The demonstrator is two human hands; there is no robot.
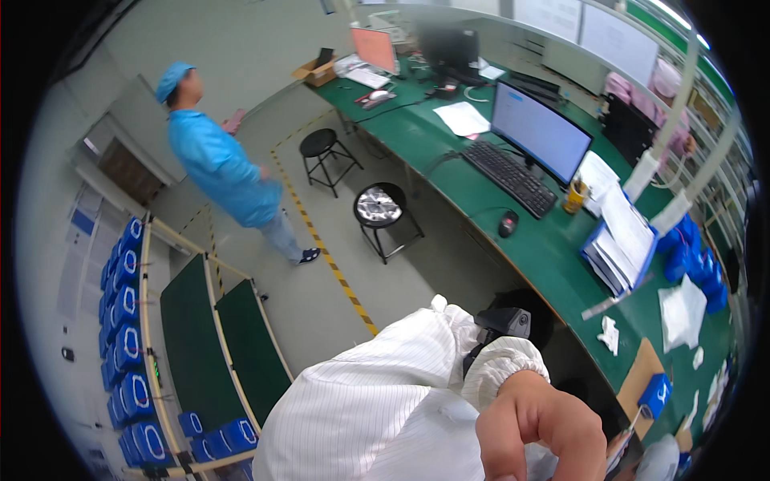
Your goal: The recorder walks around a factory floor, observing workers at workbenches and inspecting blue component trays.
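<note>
My left hand (545, 425) is at the lower edge, its fingers curled downward and their tips partly cut off by the frame. Whatever those fingers hold, if anything, is hidden. The arm wears a white striped sleeve (377, 401) with a gathered cuff, and a black device (507, 322) is strapped near the wrist. To the right of the hand, a blue-wrapped pack (655, 395) lies on the green bench beside a piece of brown cardboard (635, 373). My right hand does not show.
Along the bench (529, 248) stand a monitor (539, 132), keyboard (509, 176), mouse (508, 224) and blue folder (619, 252). Two black stools (379, 205) are on the floor. A person in blue (212, 156) stands beyond. At left, a rack (151, 321) carries several blue packs.
</note>
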